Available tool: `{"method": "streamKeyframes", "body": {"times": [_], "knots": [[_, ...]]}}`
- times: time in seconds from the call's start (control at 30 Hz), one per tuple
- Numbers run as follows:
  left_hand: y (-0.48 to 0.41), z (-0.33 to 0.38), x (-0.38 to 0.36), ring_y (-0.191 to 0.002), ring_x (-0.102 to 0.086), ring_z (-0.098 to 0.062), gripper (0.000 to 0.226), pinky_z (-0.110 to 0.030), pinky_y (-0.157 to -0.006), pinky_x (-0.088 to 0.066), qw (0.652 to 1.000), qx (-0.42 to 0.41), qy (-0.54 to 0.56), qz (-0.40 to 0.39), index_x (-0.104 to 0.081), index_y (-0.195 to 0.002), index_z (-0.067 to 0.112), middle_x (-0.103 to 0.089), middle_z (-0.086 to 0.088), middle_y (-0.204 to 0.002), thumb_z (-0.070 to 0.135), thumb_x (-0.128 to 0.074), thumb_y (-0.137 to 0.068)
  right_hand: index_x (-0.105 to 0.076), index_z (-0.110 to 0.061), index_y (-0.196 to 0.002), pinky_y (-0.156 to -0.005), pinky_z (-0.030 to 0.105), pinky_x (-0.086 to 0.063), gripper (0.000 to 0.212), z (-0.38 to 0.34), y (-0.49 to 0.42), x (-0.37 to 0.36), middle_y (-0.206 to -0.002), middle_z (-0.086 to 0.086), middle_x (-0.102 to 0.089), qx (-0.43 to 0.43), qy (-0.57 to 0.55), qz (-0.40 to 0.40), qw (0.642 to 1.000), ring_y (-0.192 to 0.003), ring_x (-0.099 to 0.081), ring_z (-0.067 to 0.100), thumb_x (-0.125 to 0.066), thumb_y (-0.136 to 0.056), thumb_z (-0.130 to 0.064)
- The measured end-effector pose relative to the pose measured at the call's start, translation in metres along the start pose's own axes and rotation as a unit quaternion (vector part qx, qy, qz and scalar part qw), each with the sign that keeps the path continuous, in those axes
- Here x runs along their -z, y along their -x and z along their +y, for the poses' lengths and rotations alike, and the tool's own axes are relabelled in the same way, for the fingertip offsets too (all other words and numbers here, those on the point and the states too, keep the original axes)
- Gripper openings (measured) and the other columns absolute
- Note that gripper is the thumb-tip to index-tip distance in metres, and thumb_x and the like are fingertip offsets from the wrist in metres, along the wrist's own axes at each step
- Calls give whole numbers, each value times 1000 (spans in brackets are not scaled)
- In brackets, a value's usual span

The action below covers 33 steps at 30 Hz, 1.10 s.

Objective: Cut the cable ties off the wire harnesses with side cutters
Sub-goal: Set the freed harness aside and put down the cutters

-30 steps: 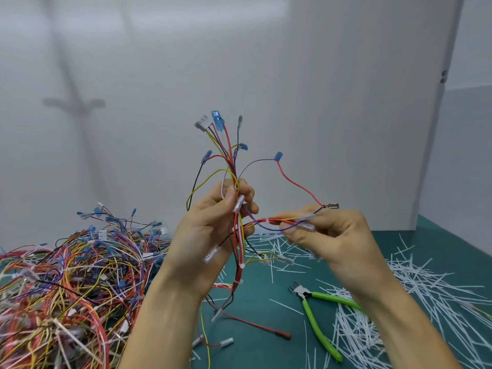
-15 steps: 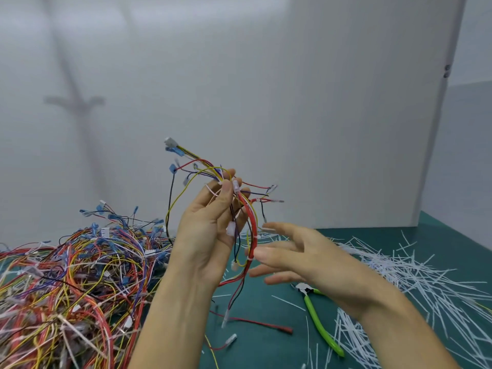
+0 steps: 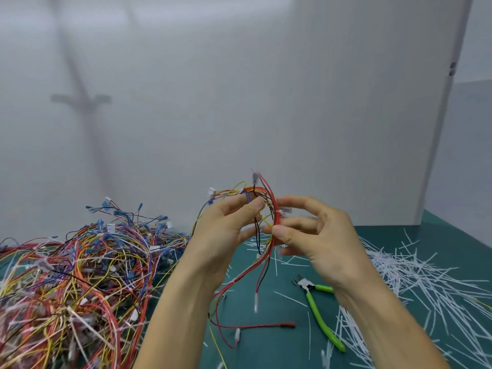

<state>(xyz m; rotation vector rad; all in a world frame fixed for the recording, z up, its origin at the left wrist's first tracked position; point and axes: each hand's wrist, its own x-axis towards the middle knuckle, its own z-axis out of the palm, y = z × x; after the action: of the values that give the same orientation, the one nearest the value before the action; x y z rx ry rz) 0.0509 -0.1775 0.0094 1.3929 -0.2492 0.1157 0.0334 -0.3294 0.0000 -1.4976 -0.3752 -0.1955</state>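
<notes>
**Wire harness** (image 3: 269, 209), held up between both hands above the bench (image 3: 274, 352). Its red, yellow and black leads bend into a loop at the top and trail down toward the mat.

**Left hand** (image 3: 226, 233): the grip is closed on the upper leads, with thumb and fingertips pinching them.

**Right hand** (image 3: 319, 235): the grip is narrow, the thumb pressing the red strands against the fingers behind (the index finger stands straighter, above the loop).

**Step in hand, as judged:** inspection, with the bundle being turned to find a remaining tie. A pale band (image 3: 234, 281) low on the red leads may be one, though it is too small to be sure. No cutting is under way. The side cutters (image 3: 315, 312) lie untouched on the bench, just below the right wrist.

**Next move:** the left hand needs to hold the harness alone and present the tie, while the right lets go and takes up the cutters.

**Change:** half a second ago the right hand was flat and apart from the wires, and it has now closed on them. The harness sits lower and more bunched than a second ago, when its connectors fanned upward. The cutters have not moved.

**Surroundings:** the pile of harnesses (image 3: 80, 275) lies at left, and cut ties (image 3: 415, 275) are strewn at right.
</notes>
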Motion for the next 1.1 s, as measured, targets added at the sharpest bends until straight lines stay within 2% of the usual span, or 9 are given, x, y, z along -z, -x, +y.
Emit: {"method": "streamKeyframes", "body": {"times": [0.1, 0.2, 0.3, 0.5, 0.63, 0.73, 0.9, 1.03, 1.1], "knots": [[2, 0, -3, -85, -67, -3, 16, -26, -84, -52, 992, -3, -125, -5, -75, -103, 22, -75, 2, -95, 24, -63, -92, -68, -23, -99, -57, 20, -56, 31, 1, 0, 1, -77, 4, -77, -4, -3, 8, 1000, -70, -73, 12, -73, -82, 3], [2, -1, -3, -64, -57, 11, 17, -20, -71, -40, 977, -27, -210, 7, -75, -101, 26, -71, 15, -77, 33, -63, -92, -68, -23, -98, -57, 20, -56, 31, 2, -1, 2, -75, 4, -77, -1, -2, 13, 1000, -69, -73, 12, -73, -82, 3], [3, 2, 3, -54, -51, 5, 18, -12, -61, -41, 972, -24, -230, -35, -75, -96, 23, -63, 19, -62, 36, -62, -93, -68, -23, -100, -58, 21, -57, 31, 2, -1, 3, -73, 3, -77, 8, -12, 26, 1000, -67, -73, 11, -72, -83, 3], [6, 5, 9, -65, -64, -6, 30, -13, -63, -46, 947, -26, -301, -113, -68, -104, 29, -68, 6, -75, 29, -81, -77, -68, -23, -104, -60, 20, -57, 31, 1, -2, 5, -79, 4, -78, 27, -38, 52, 998, -71, -75, 14, -71, -85, 2], [3, 1, 6, -64, -62, -8, 39, -25, -70, -46, 934, -32, -345, -90, -68, -110, 23, -71, 7, -72, 21, -84, -75, -69, -26, -102, -61, 18, -57, 32, 3, -2, 5, -80, 1, -78, 31, -34, 57, 997, -67, -73, 13, -71, -85, 1], [2, 1, 6, -71, -70, -7, 40, -24, -77, -50, 940, -43, -330, -70, -67, -110, 16, -75, 3, -73, 17, -84, -74, -70, -25, -106, -63, 18, -57, 31, 4, -3, 7, -84, 2, -78, 29, -45, 60, 997, -71, -74, 13, -72, -85, -2], [4, 2, 0, -66, -69, -6, 37, -23, -69, -50, 930, -89, -355, -24, -65, -106, 15, -74, 7, -70, 11, -83, -73, -69, -22, -112, -67, 19, -57, 33, 6, -5, 9, -88, 3, -78, 17, -58, 63, 996, -78, -75, 16, -70, -87, 0], [6, 0, -7, -62, -67, -1, 28, -21, -66, -55, 918, -136, -373, 17, -66, -94, 24, -71, 15, -67, 10, -76, -73, -59, -13, -131, -76, 25, -60, 52, 9, -5, 8, -93, 1, -78, -1, -57, 73, 996, -87, -75, 18, -72, -83, 5], [4, -1, -6, -64, -70, -7, 22, -32, -71, -60, 927, -135, -348, 35, -70, -89, 25, -70, 10, -69, 9, -75, -74, -50, -10, -140, -87, 31, -59, 63, 9, -5, 7, -98, 0, -78, -6, -55, 67, 996, -93, -74, 17, -73, -83, 3]]}}
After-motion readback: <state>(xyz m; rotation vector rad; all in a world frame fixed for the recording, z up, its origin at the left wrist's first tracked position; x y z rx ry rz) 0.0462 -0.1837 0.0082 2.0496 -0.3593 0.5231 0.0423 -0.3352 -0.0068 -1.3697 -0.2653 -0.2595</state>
